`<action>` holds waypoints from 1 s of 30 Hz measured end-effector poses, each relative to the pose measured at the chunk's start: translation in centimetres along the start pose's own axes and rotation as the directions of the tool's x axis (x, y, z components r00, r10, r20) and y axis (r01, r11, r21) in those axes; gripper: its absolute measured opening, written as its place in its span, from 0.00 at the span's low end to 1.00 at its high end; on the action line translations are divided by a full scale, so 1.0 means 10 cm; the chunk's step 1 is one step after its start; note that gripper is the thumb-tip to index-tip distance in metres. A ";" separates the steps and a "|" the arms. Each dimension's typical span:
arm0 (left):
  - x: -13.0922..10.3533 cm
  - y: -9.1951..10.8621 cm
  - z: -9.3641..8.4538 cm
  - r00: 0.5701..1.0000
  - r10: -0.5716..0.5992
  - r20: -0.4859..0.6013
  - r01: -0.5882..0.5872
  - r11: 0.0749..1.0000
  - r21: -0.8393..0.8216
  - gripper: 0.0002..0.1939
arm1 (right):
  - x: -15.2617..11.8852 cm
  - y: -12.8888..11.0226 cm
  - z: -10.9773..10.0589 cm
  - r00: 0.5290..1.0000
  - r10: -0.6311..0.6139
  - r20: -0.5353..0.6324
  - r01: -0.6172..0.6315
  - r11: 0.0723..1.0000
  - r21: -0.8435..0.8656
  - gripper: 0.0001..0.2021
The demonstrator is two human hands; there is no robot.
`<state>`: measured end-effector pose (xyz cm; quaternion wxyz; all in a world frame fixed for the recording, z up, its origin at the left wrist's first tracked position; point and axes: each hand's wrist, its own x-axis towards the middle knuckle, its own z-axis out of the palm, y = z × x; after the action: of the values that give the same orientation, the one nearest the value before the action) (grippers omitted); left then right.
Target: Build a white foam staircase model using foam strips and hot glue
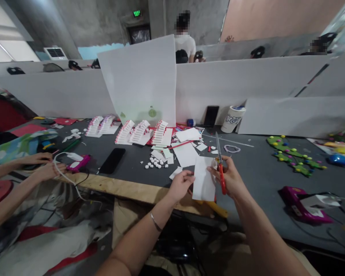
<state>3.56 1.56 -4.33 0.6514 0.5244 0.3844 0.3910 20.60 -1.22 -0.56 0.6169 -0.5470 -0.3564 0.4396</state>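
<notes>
Over the near edge of the bench (253,168), the left hand (181,186) pinches the white card (202,186) by its left side; the right hand (232,178) grips red-handled scissors (222,180), one fingertip on the card. Farther in lie white balls (159,166); near the far edge stands a cup (232,119).

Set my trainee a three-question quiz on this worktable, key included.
1. Which of the camera wearer's hands holds the scissors?
2. True or false: the scissors have blue handles.
3. Choose one. Standing just left of the patterned cup is: A) a kettle; B) a propped-up phone; C) a lamp.

Key: 1. The right hand. 2. False; they are red. 3. B.
</notes>
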 end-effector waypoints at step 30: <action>-0.11 0.09 0.07 0.995 -0.095 -0.033 0.080 0.950 -0.301 0.22 | -0.19 0.07 0.22 0.988 0.053 0.145 -0.053 0.999 -0.004 0.32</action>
<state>3.72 0.44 -3.20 0.7305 0.3930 0.3590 0.4278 17.75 -2.16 -0.86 0.5776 -0.5229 -0.3856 0.4943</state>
